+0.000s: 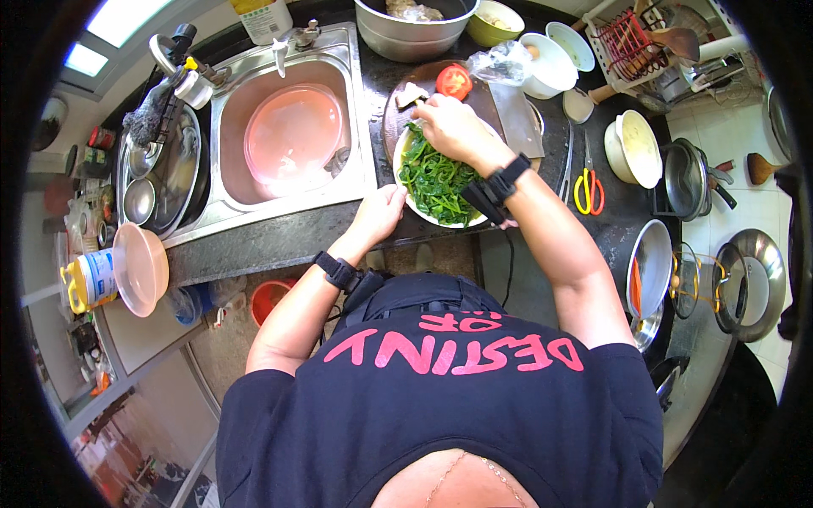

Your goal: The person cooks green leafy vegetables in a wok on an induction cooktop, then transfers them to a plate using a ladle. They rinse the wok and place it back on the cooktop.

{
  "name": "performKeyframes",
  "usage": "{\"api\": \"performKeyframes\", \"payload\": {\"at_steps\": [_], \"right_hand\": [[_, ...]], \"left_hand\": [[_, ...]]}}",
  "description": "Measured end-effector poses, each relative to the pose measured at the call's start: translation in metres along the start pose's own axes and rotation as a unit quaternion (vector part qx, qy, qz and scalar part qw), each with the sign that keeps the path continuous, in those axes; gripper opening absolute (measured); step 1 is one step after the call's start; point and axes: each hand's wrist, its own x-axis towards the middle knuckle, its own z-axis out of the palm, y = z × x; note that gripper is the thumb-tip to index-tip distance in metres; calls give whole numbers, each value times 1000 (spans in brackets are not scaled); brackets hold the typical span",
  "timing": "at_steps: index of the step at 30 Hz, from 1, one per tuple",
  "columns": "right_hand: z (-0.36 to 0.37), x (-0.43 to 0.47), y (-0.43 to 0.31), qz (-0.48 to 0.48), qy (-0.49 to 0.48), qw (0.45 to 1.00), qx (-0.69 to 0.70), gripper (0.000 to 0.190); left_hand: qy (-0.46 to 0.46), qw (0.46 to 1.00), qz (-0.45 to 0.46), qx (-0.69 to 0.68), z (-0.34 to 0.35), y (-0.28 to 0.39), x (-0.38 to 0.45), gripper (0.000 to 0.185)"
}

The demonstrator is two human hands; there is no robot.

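A plate (405, 147) heaped with cooked leafy greens (437, 184) stands at the counter's front edge, overlapping a round wooden chopping board (395, 105). My left hand (380, 213) holds the plate's left rim, fingers closed on it. Over the far side of the greens is my right hand (451, 130), its fingertips pinched together near a pale piece of food (411, 95) on the board; whether they hold anything cannot be made out. A cut tomato (453, 81) lies just beyond that hand. The broad blade of a cleaver (516, 120) rests at the board's right side.
Left of the board is a steel sink (289, 70) holding a pink basin (292, 136). A large metal pot (416, 38) and bowls (549, 66) line the back. Tongs (567, 162), scissors (589, 184) and a pale bowl (632, 149) lie to the right.
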Motion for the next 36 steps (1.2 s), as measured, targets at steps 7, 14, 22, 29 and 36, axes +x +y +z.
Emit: {"api": "performKeyframes", "payload": {"at_steps": [7, 14, 22, 29, 36], "right_hand": [[-12, 10, -7, -58, -140, 987, -62, 28], [-66, -99, 20, -42, 7, 998, 41, 25], [-43, -221, 58, 281, 103, 934, 197, 16], [-23, -231, 54, 276, 106, 924, 242, 12], [-29, -221, 41, 257, 123, 929, 236, 12]], "left_hand": [[8, 1000, -7, 10, 2, 1, 1, 35], [13, 999, -24, -24, 4, 1, 3, 35], [50, 997, -62, -23, 7, 11, 1, 37], [98, 984, -125, -78, 18, 21, -9, 34], [116, 979, -135, -96, 22, 22, -16, 27]]}}
